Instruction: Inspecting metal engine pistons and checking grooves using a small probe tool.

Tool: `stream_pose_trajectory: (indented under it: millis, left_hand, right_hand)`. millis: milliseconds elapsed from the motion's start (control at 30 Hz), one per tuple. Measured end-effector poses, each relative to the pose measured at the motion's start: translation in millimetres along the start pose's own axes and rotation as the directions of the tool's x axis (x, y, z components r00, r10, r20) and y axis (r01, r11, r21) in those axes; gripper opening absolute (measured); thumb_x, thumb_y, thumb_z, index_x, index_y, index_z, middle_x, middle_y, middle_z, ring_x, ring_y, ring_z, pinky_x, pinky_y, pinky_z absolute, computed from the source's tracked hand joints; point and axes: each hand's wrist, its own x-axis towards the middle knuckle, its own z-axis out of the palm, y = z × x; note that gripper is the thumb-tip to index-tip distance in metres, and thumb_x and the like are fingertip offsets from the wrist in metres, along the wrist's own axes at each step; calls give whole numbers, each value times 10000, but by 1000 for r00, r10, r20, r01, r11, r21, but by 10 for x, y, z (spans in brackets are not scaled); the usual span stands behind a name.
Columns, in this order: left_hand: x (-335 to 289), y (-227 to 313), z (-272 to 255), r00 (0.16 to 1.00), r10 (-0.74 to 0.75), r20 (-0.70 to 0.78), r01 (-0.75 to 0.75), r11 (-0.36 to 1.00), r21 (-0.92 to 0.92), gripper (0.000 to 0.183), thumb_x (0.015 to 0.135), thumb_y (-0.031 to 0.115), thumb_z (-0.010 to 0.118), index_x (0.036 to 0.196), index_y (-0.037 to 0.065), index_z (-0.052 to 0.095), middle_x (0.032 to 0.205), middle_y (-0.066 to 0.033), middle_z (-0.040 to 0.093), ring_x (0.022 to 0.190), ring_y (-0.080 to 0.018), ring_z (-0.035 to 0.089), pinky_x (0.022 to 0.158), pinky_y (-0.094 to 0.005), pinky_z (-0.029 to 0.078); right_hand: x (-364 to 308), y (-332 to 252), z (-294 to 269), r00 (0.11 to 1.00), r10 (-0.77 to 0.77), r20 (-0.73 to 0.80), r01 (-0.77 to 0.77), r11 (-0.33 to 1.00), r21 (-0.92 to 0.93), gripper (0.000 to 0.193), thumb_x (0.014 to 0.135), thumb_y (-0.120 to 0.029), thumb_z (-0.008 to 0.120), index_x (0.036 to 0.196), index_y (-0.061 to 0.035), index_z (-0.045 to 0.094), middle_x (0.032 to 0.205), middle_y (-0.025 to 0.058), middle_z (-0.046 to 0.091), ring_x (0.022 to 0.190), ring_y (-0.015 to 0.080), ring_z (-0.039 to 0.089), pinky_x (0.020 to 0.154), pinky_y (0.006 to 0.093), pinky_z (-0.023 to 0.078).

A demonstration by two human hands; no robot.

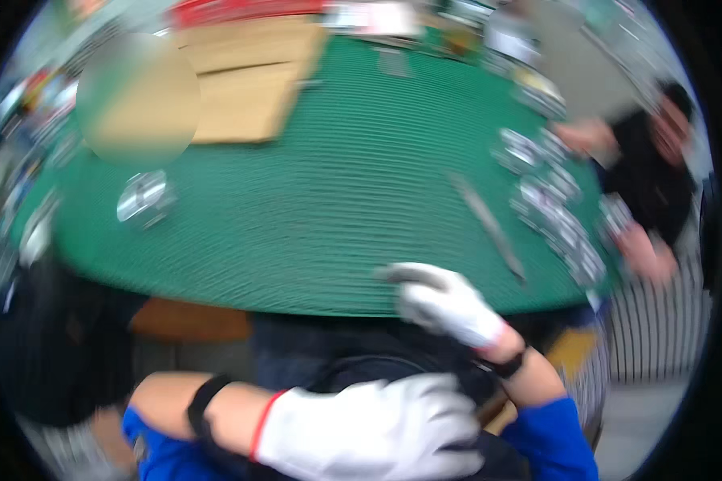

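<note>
My left hand [369, 425], in a white glove with a red cuff edge, reaches across my lap below the table edge. Its fingers are stretched out and slightly spread, smeared by motion, and nothing shows in them. My right hand [445, 303], gloved in white too, hovers at the near edge of the green table [337, 208]. One finger points left while the others bend loosely, with no object visible there. Nearest to it lies a long, thin grey strip [489, 228], slanting across the tabletop, apart from the hand.
Several shiny, clear-looking pieces [553, 208] lie along the right side, by a person [650, 168] in black. Another shiny piece [146, 199] sits at the left. Farther back are brown cardboard [245, 92], a red crate [245, 10] and stacked items [373, 19].
</note>
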Motion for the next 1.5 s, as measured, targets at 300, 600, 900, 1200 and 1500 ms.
stream_pose_trajectory:
  millis: [300, 600, 900, 1200, 1500]
  left_hand:
    - [394, -23, 355, 961, 260, -97, -277, 921, -274, 241, 883, 229, 591, 971, 20, 670, 931, -121, 618, 940, -313, 621, 981, -524, 493]
    - [-394, -653, 49, 746, -385, -544, 556, 809, 189, 106, 797, 63, 646, 867, -10, 678, 893, -176, 691, 925, -332, 684, 956, -477, 516]
    - [-954, -1062, 121, 328, -487, -809, 690, 708, -147, 128, 888, 40, 554, 971, -31, 620, 1026, -127, 643, 1050, -250, 601, 1023, -386, 443]
    - [-929, -1105, 118, 458, -429, -779, 654, 756, -31, 212, 826, -88, 501, 987, -27, 624, 1041, -118, 626, 1079, -251, 599, 1072, -390, 421]
    - [-956, -1099, 178, 406, -294, -865, 691, 718, 80, 240, 761, -89, 636, 981, 1, 674, 1049, -145, 686, 996, -286, 675, 978, -393, 511]
  right_hand:
    - [-549, 300, -251, 960, -227, -162, 130, 879, -459, 443, 988, -320, 537, 1373, -106, 591, 1044, 138, 724, 952, 308, 707, 863, 401, 553]
    - [-1539, 171, -1727, 460, -734, -500, -563, 194, -803, 304, 932, -146, 623, 1219, -231, 678, 1020, 79, 683, 825, 301, 687, 694, 413, 564]
    - [-1291, 251, -2676, 563, -521, -641, -520, 380, -765, 368, 975, -349, 546, 1258, -139, 649, 1102, 171, 700, 989, 400, 673, 878, 471, 527]
    - [-1532, 213, -2443, 537, -446, -716, -681, 272, -680, 291, 925, -256, 568, 1116, -66, 679, 1034, 201, 710, 973, 387, 684, 836, 449, 533]
    - [-329, -470, -820, 809, -586, 31, 131, 130, -983, 321, 884, -190, 625, 1195, -145, 690, 935, 133, 720, 822, 334, 703, 747, 394, 570]
